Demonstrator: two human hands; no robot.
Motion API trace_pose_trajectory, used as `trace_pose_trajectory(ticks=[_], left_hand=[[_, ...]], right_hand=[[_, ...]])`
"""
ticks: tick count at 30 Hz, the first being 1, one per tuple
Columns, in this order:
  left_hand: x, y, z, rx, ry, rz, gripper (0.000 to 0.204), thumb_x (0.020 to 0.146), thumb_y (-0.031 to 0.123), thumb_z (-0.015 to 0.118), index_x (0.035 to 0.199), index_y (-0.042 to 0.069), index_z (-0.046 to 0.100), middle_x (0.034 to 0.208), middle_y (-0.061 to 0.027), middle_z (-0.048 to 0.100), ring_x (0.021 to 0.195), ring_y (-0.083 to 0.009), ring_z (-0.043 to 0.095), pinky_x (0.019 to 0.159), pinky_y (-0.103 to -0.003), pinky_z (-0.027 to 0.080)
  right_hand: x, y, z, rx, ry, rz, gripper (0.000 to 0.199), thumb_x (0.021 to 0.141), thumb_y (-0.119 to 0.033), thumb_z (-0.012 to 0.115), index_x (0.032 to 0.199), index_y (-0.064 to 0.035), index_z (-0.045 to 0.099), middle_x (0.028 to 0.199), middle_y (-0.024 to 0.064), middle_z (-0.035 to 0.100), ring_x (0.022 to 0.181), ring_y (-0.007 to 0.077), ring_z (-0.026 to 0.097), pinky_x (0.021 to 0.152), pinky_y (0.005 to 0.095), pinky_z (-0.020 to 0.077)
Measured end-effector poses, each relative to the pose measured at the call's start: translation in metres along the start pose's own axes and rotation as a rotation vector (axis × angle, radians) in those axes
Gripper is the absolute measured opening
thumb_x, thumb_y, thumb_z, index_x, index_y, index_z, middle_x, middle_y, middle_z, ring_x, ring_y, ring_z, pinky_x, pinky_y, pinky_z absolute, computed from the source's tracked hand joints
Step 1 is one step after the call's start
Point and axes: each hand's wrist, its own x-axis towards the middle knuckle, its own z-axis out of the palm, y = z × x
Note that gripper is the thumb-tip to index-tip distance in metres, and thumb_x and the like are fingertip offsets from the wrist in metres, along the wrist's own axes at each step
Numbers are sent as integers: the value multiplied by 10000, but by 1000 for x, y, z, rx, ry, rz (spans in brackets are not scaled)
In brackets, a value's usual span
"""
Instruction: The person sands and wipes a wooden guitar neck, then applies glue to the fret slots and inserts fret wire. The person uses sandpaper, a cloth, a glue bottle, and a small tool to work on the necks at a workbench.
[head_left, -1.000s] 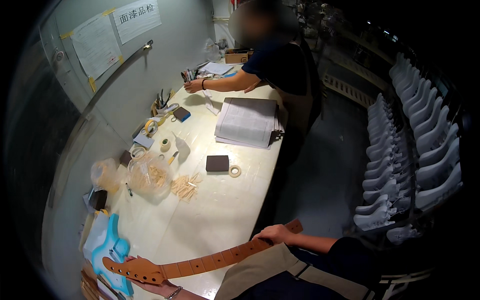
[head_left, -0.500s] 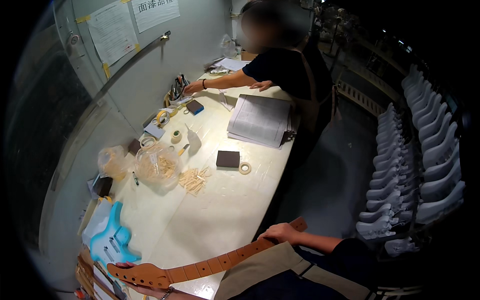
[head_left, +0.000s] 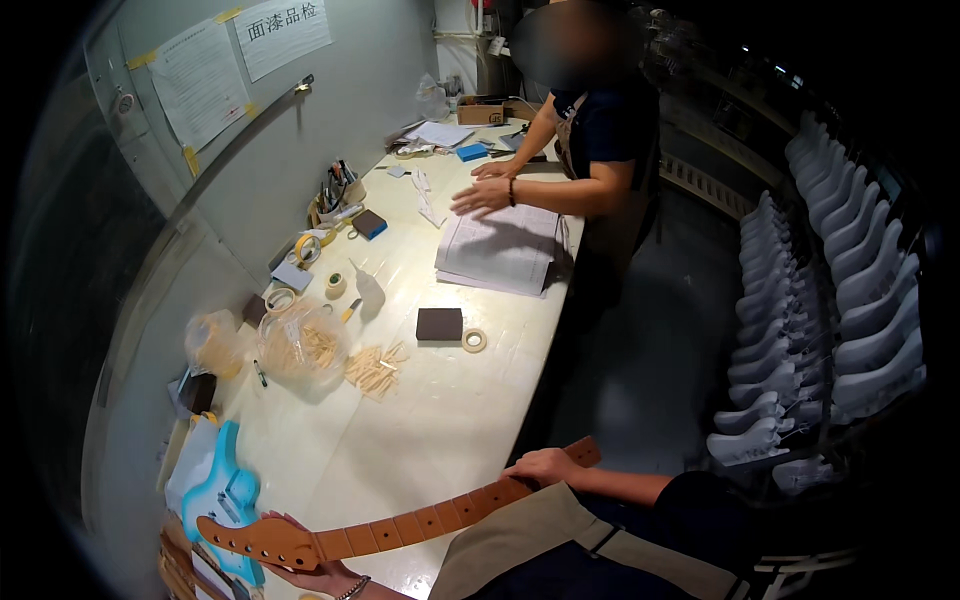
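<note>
Across the front of my body lies a brown wooden guitar neck, its fretted face up and its row of headstock holes showing. My left hand is under the headstock, its fingers curled round from below and partly hidden by it. Near the heel end, my right hand wraps over the neck from above. Beyond the headstock, a light blue guitar body rests at the table's left side.
A white table carries a bag of small wooden sticks, loose sticks, a dark sanding block and a tape roll. Across it, a co-worker reaches over stacked papers. White guitar-shaped parts hang racked at right.
The co-worker has drawn a hand back from the pen holder to above the papers and stands more upright. My view has shifted slightly; both my hands keep hold of the neck.
</note>
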Motion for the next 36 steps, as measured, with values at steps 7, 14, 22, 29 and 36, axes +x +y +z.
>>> trace_pose_trajectory(ticks=[7, 14, 22, 29, 36], left_hand=[[30, 14, 7, -342, 175, 34, 615, 921, 484, 345, 1314, 10, 357, 1235, -144, 486, 1182, -238, 456, 1067, -363, 318], [39, 26, 13, -242, 98, 105, 627, 916, 500, 339, 1310, 14, 371, 1236, -144, 486, 1181, -240, 454, 1057, -378, 320], [24, 1, 4, -13, 21, -38, 641, 909, 517, 334, 1306, 18, 387, 1237, -144, 486, 1179, -241, 451, 1047, -394, 323], [-10, -52, -28, 140, -382, -585, 687, 877, 600, 352, 1276, 49, 449, 1213, -123, 515, 1165, -229, 461, 998, -392, 334], [-40, -80, -41, 231, -428, -782, 509, 935, 446, 355, 1224, 40, 459, 1150, -124, 545, 1100, -267, 503, 965, -421, 395]], right_hand=[[-8, 2, 0, 15, -7, -17, 318, 734, -132, 567, 1043, -182, 623, 679, 12, 535, 672, 201, 579, 556, 304, 472], [-11, 1, -5, -20, -30, -37, 326, 717, -126, 581, 1035, -182, 627, 676, 12, 535, 663, 197, 575, 549, 306, 471], [-16, 1, -5, 27, -107, 97, 404, 721, -81, 576, 1113, -178, 589, 883, 14, 621, 836, 198, 606, 681, 288, 498], [-16, -5, -5, -7, -237, 397, 570, 643, -282, 718, 1173, -165, 543, 1009, 74, 612, 943, 244, 592, 780, 343, 481], [-7, -26, -19, -65, 235, 460, 465, 618, -201, 738, 1051, -109, 597, 903, 104, 639, 812, 292, 619, 731, 349, 500]])
